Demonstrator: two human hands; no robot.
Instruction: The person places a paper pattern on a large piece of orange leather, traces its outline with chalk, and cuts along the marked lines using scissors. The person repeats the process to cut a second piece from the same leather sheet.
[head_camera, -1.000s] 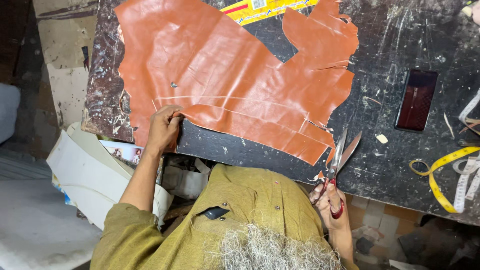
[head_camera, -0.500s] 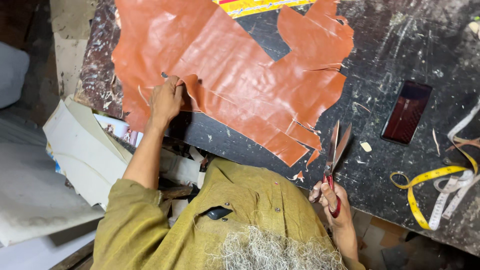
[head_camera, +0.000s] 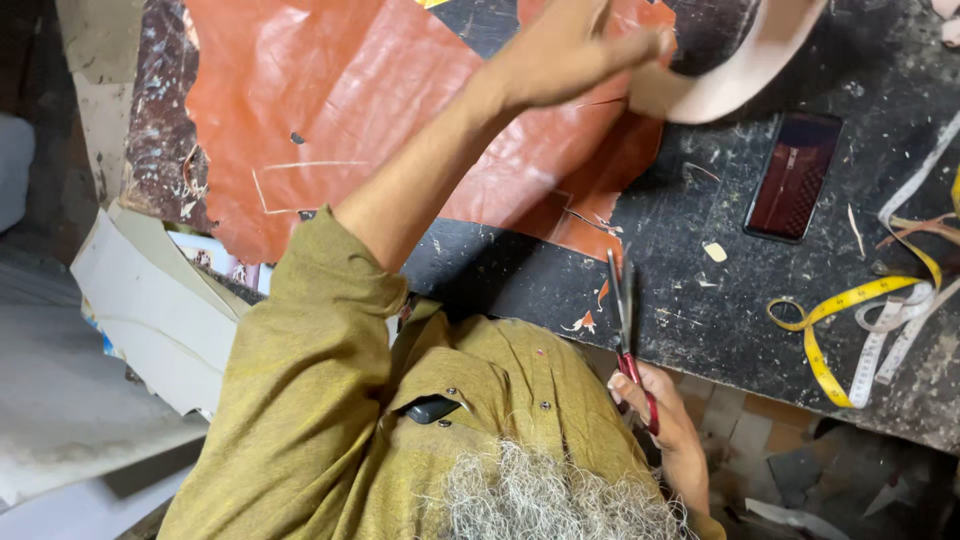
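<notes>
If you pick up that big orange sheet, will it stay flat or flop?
Probably flop: the leather sheet looks thin and wrinkled, and the piece in the left hand curls. It seems light, lifted by one hand. The right hand holds scissors, so it likely cuts easily.

I saw a sheet of orange-brown leather (head_camera: 330, 110), creased and with a soft sheen, lying on a dark worktable (head_camera: 700, 270) whose surface looked worn, scratched and flecked with pale marks. My left hand (head_camera: 575, 45) gripped a pale, matt strip (head_camera: 740, 60), smooth on its face. My right hand (head_camera: 655, 410) held scissors (head_camera: 625, 310) with dull metal blades and glossy red plastic handles. A phone (head_camera: 793, 178) to the right showed a glossy glass face. The yellow tape measure (head_camera: 850, 330) looked like limp, matt cloth. My sleeve (head_camera: 300, 390) was coarse olive weave.
</notes>
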